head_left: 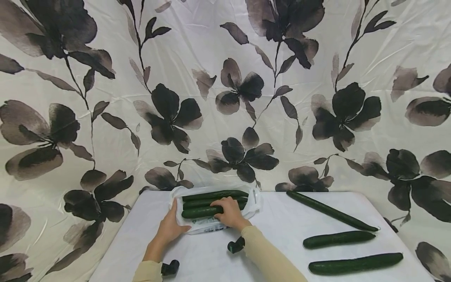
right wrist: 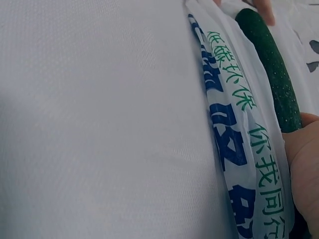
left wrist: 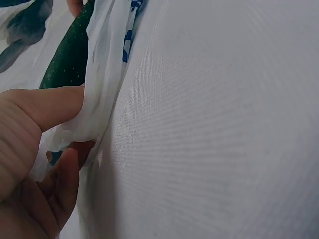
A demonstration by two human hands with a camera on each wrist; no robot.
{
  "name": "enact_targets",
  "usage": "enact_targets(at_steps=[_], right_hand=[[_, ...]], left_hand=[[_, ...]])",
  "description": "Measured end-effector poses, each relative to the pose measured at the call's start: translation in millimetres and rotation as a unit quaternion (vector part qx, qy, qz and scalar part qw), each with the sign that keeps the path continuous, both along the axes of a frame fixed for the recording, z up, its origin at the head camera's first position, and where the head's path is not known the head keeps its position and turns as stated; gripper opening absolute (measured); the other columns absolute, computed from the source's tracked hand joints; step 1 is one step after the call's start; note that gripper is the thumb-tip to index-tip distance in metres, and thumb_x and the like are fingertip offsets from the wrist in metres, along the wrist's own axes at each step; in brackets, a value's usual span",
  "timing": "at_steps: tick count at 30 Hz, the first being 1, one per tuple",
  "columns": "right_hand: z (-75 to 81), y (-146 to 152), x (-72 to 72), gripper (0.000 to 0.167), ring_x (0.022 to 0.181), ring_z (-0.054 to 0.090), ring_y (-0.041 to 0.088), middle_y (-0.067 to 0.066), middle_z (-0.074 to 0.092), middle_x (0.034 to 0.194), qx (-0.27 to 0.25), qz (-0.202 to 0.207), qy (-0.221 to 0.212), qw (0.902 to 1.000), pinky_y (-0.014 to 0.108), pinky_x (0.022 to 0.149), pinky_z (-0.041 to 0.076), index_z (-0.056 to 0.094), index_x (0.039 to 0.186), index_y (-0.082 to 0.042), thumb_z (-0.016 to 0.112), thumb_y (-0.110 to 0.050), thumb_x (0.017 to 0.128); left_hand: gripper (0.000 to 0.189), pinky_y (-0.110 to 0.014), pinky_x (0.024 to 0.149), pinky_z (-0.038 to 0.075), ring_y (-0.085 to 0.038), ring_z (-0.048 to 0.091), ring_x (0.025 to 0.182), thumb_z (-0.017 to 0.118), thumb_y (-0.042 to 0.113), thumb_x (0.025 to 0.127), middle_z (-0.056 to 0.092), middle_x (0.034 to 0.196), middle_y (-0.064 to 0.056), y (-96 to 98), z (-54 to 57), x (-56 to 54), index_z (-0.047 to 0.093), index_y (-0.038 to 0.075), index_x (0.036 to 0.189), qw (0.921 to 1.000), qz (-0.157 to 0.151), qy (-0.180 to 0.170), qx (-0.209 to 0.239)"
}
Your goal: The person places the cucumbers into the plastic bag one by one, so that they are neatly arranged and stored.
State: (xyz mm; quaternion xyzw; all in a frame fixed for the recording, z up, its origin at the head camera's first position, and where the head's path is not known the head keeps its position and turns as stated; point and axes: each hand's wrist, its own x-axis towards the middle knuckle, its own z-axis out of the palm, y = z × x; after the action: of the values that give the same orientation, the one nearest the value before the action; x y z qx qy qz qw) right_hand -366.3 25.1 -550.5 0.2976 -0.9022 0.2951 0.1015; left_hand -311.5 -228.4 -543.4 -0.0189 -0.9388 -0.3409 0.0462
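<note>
At the left, the left hand (head_left: 167,229) is at the left end of a white plastic bag (head_left: 204,225) lying on the table (head_left: 275,243); its thumb stands apart from the fingers, and the left wrist view shows the bag's edge taken between the digits, though how firmly I cannot tell. This film looks very light, soft and easy to tear, so I judge it is better held at the rim with some slack. Inside the open bag, three cucumbers lie side by side: the back cucumber (head_left: 215,194), the middle cucumber (head_left: 197,203) and the front cucumber (head_left: 199,212). They should be stiff and rather heavy for such a thin bag, with smooth skin that may slip; a hold around the middle would balance best. Along the bag's near side, the right wrist view shows green characters (right wrist: 259,133), which read 低碳环保 你我同行; the bigger blue characters (right wrist: 227,134) are folded, and I cannot read them surely. The right hand (head_left: 230,213) grips the front cucumber toward its right end, with fingers bent over it. Farther right, on the bare table, lie a long cucumber (head_left: 331,211), placed slantwise, a shorter cucumber (head_left: 339,239) and the nearest cucumber (head_left: 356,264), all well apart from the bag.
</note>
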Motion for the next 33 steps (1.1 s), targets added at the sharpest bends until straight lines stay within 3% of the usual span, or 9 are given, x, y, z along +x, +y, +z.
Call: enact_targets(at_steps=[11,21,33], right_hand=[[1.8,1.8,-1.8,0.037,0.095,0.051,0.017,-0.005,0.065,0.109,0.011,-0.008,0.006,0.9999,0.041,0.084,0.040,0.070,0.118,-0.027,0.078,-0.021,0.082],[4.4,3.2,-3.1,0.036,0.095,0.052,0.021,-0.002,0.066,0.108,0.012,-0.008,0.014,0.9998,0.044,0.083,0.041,0.070,0.117,-0.025,0.078,-0.019,0.083],[2.3,3.4,1.6,0.031,0.084,0.043,0.015,-0.003,0.052,0.098,0.005,-0.002,0.017,0.9998,0.035,0.077,0.037,0.071,0.115,-0.023,0.076,-0.019,0.085]], left_hand=[[0.126,-0.060,0.104,0.032,-0.050,0.034,0.132,0.089,0.021,0.067,0.026,0.151,-0.031,-0.5,0.5,-2.4,0.001,-0.002,0.154,1.0000,-0.003,-0.005,-0.002],[0.130,-0.053,0.112,0.022,-0.044,0.021,0.141,0.089,0.008,0.065,0.015,0.157,-0.026,0.4,-3.7,-10.8,-0.006,0.000,0.154,0.9978,-0.031,0.012,0.057],[0.123,-0.055,0.110,0.023,-0.047,0.023,0.139,0.082,0.000,0.068,0.016,0.156,-0.028,1.0,0.8,-6.6,-0.005,0.000,0.154,0.9968,-0.027,0.023,0.072]])
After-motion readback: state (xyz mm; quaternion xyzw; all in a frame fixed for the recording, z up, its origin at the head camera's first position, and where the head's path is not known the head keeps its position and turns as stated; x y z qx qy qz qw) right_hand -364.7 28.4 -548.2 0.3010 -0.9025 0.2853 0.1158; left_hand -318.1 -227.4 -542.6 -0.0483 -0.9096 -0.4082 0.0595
